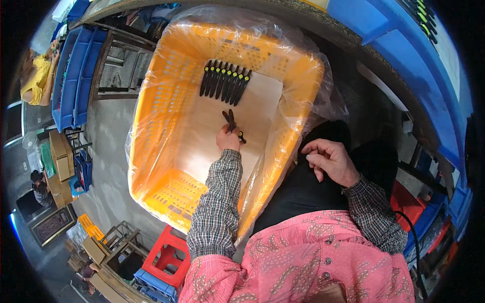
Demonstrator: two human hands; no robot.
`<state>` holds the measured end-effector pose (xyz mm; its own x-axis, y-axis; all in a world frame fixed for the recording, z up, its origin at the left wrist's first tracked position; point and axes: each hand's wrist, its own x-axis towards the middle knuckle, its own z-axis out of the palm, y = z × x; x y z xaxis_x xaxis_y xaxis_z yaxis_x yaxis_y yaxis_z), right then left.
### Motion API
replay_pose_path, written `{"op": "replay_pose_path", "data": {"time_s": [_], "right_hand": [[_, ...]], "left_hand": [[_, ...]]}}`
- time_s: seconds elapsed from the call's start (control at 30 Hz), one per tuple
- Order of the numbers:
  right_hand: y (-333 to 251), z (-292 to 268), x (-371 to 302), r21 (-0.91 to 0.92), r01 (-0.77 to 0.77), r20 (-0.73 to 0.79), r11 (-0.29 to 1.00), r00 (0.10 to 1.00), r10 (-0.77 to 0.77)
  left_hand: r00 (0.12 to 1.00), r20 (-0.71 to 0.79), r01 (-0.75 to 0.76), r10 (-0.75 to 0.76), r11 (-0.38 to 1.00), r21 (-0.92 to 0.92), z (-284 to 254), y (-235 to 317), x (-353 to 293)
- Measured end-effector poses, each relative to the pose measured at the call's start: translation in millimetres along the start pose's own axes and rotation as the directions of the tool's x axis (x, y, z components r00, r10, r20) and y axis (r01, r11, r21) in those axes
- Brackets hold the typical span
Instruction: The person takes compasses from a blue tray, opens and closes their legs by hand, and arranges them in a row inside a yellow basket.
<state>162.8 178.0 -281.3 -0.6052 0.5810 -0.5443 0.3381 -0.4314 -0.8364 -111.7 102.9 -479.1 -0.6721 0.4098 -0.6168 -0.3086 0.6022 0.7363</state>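
Note:
My left hand (229, 139) reaches down into a plastic-lined yellow basket (298, 65) and is closed on a black hand tool (230, 119) with a yellow-green spot. Its two black prongs stick out past the fingers; its exact kind is hard to make out. Just beyond, a row of several similar black tools (225, 83), each with a yellow-green spot, lies side by side on a pale sheet (202, 136) on the basket floor. My right hand (333, 161) hovers over my dark-clothed lap, right of the basket, its fingers loosely bent and apart with nothing visible in them.
Clear plastic film (323, 96) drapes over the basket rim. A worktop with blue bins (399, 45) runs along the far right. A red stool (166, 256) stands near the basket's lower left. Blue crates (76, 76) and a person in yellow (38, 78) are at far left.

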Motion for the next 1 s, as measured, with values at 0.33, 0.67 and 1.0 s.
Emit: {"op": "replay_pose_path", "data": {"time_s": [0.33,0.67,1.0], "right_hand": [[2,0,2,0.012,0.001,0.013,1.0,1.0,-0.001],[0,0,4,0.023,-0.021,0.013,1.0,1.0,0.021],[-1,0,6,0.033,-0.044,0.02,0.999,0.999,0.043]], "left_hand": [[0.791,0.224,-0.513,0.569,0.418,0.75,-37,11,14],[0.468,0.743,-0.744,0.479,-0.241,0.623,-55,19,40],[0.551,0.712,-0.755,0.435,-0.104,0.648,-67,20,35]]}}
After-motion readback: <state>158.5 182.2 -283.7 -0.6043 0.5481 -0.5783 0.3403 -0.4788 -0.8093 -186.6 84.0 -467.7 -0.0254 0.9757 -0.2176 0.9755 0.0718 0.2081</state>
